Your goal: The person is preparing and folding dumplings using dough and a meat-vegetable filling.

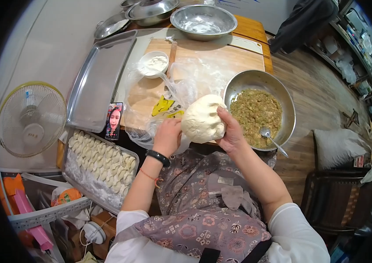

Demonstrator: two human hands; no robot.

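A large lump of white dough point(202, 120) is held up near the table's front edge. My right hand point(232, 131) grips its right side, the thumb on the dented top. My left hand point(168, 136) is curled at the dough's left edge, in the clear plastic bag point(140, 108) with yellow print; its fingertips are partly hidden, and it appears to hold the bag. Right of the dough stands a steel bowl point(289, 102) of minced filling point(258, 111), a metal spoon point(273, 139) resting in it. Beneath the bag lies a floured wooden board point(202, 62).
A flour bowl point(154, 64) sits beside a rolling pin point(173, 54). An empty metal tray point(102, 79), a phone point(114, 121) and a tray of dumplings point(102, 161) are at left. Steel basins point(204, 23) line the back. A fan point(32, 120) stands left; a person's leg point(301, 24) shows back right.
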